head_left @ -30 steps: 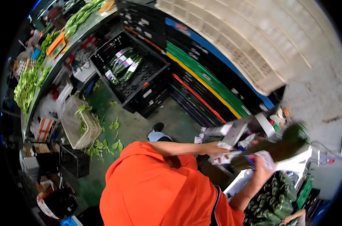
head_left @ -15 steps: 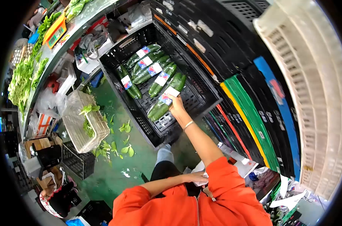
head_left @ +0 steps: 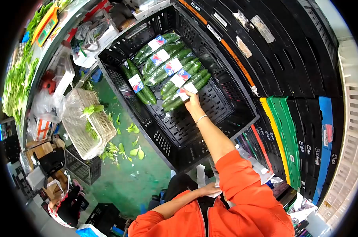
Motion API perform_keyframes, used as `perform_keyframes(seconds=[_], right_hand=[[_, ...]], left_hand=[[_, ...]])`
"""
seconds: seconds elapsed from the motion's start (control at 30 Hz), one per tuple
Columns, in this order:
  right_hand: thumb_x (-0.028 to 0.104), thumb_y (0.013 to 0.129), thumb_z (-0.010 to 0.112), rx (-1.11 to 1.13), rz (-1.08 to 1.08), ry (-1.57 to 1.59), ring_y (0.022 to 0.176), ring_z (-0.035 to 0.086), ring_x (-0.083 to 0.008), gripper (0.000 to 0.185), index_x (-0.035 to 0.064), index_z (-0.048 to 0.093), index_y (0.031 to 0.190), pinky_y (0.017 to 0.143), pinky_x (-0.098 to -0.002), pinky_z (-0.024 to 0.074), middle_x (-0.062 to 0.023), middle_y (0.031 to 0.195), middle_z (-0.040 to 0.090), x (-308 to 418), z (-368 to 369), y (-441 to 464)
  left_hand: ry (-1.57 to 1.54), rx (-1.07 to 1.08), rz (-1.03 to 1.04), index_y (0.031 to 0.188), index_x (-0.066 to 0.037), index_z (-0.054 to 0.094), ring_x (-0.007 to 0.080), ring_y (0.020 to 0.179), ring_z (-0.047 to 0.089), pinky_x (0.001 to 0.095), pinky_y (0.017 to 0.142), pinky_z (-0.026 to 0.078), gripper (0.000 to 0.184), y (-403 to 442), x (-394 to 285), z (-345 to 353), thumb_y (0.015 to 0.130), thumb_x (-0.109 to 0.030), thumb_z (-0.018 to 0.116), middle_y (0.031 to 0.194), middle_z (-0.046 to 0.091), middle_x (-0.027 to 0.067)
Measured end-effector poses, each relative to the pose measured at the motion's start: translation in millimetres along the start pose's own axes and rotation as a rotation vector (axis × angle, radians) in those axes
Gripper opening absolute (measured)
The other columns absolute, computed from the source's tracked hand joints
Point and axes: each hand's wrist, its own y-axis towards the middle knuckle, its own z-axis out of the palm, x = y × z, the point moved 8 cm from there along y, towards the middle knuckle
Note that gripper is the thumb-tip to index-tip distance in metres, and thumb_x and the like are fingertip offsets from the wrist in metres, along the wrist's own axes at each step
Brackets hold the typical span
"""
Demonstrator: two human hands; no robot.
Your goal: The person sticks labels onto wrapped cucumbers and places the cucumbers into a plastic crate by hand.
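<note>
A black crate point(head_left: 175, 132) holds several wrapped cucumber packs with white, blue and red labels. My right hand point(head_left: 192, 101) reaches into it, its fingers closed on the label of the nearest cucumber pack point(head_left: 202, 80), which lies beside the row. One separate pack point(head_left: 138, 82) rests at the crate's left side. Low in front of my body, my left hand point(head_left: 208, 189) is bent round white paper or film point(head_left: 201, 175); its fingertips are partly hidden.
Stacked black crates point(head_left: 281, 59) rise at the right beside a white basket point(head_left: 350, 118). A pale basket point(head_left: 90, 126) and loose leaves point(head_left: 137, 152) are on the green floor at left. Greens lie on a counter point(head_left: 48, 55). A person point(head_left: 64, 209) is at bottom left.
The cucumber pack in my right hand came from the right side into the black crate, then moved closer against the row. My view turned toward the crate. My left hand moved down to my body.
</note>
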Motion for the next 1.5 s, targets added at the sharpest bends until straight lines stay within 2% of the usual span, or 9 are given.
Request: perform_keyframes(seconds=[0.2,0.5,0.7,0.83,1.03,1.23,1.3,1.4,1.5], right_hand=[[-0.005,0.073,0.058,-0.045,0.016,0.075,0.087,0.058,-0.0222,0.027,0.0005,0.054,0.099,0.079,-0.0349,0.0481,-0.0090,0.097,0.059,-7,-4,12],[0.017,0.065,0.074,-0.421,0.107,-0.650,0.105,0.048,-0.0323,0.075,0.0106,0.029,0.124,0.073,-0.0611,0.0393,-0.0138,0.116,0.047,14,-43,5],[0.012,0.068,0.072,-0.492,-0.310,-0.912,0.095,0.053,-0.0277,0.069,0.0100,0.032,0.124,0.059,-0.0511,0.0493,-0.0128,0.105,0.052,44,-48,-17],[0.013,0.070,0.070,-0.482,-0.039,-0.618,0.094,0.054,-0.0278,0.058,0.0089,0.039,0.119,0.059,-0.0433,0.0545,-0.0153,0.107,0.050,32,-23,-30],[0.014,0.072,0.064,-0.528,-0.162,-1.209,0.094,0.055,-0.0305,0.046,-0.0023,0.042,0.109,0.061,-0.0392,0.0569,-0.0167,0.109,0.048,50,-28,-17],[0.010,0.074,0.060,-0.421,0.139,-0.718,0.084,0.059,-0.0240,0.037,-0.0002,0.048,0.107,0.059,-0.0365,0.0553,-0.0143,0.096,0.055,56,-24,-43],[0.007,0.075,0.058,-0.162,-0.123,-1.157,0.069,0.059,-0.0174,0.031,0.0009,0.050,0.103,0.053,-0.0319,0.0515,-0.0086,0.080,0.058,91,10,-64],[0.013,0.078,0.058,0.274,-0.604,-0.862,0.073,0.060,-0.0165,0.014,0.0021,0.057,0.086,0.064,-0.0291,0.0475,-0.0092,0.077,0.062,192,79,-242],[0.013,0.082,0.057,0.004,-0.861,-0.926,0.077,0.059,-0.0157,0.020,0.0020,0.056,0.098,0.065,-0.0283,0.0478,-0.0082,0.086,0.058,283,16,-403]], left_hand=[[-0.180,-0.010,-0.132,0.119,-0.006,0.047,0.0115,0.075,0.058,0.0234,0.068,0.045,0.040,-13,-4,-5,0.086,-0.029,0.050,0.100,0.059,0.0052],[-0.043,0.022,0.012,0.123,-0.006,0.044,0.0127,0.097,0.050,0.0284,0.082,0.041,0.044,-18,-31,-4,0.087,-0.029,0.050,0.110,0.055,0.0040],[0.086,-0.019,-0.201,0.125,-0.007,0.042,0.0136,0.096,0.049,0.0288,0.083,0.040,0.046,2,25,-19,0.086,-0.031,0.051,0.112,0.054,0.0052],[0.117,-0.139,0.004,0.123,-0.007,0.044,0.0117,0.085,0.049,0.0273,0.074,0.042,0.047,1,30,-25,0.085,-0.032,0.053,0.105,0.055,0.0045],[0.106,0.027,-0.228,0.122,-0.006,0.044,0.0121,0.090,0.050,0.0267,0.076,0.042,0.047,3,45,-22,0.084,-0.030,0.053,0.107,0.053,0.0037],[0.102,0.029,-0.160,0.123,-0.005,0.042,0.0150,0.092,0.051,0.0286,0.080,0.042,0.044,3,1,-6,0.082,-0.020,0.052,0.109,0.052,0.0050],[0.125,0.038,-0.145,0.123,-0.005,0.041,0.0159,0.093,0.051,0.0293,0.081,0.042,0.044,6,-21,3,0.082,-0.016,0.051,0.110,0.051,0.0054],[0.143,0.083,-0.152,0.123,-0.004,0.040,0.0174,0.095,0.052,0.0302,0.083,0.042,0.043,20,-45,32,0.081,-0.011,0.050,0.112,0.051,0.0061],[0.155,0.156,-0.159,0.123,-0.004,0.039,0.0189,0.096,0.052,0.0312,0.085,0.042,0.044,47,-70,82,0.081,-0.006,0.050,0.113,0.050,0.0067]])
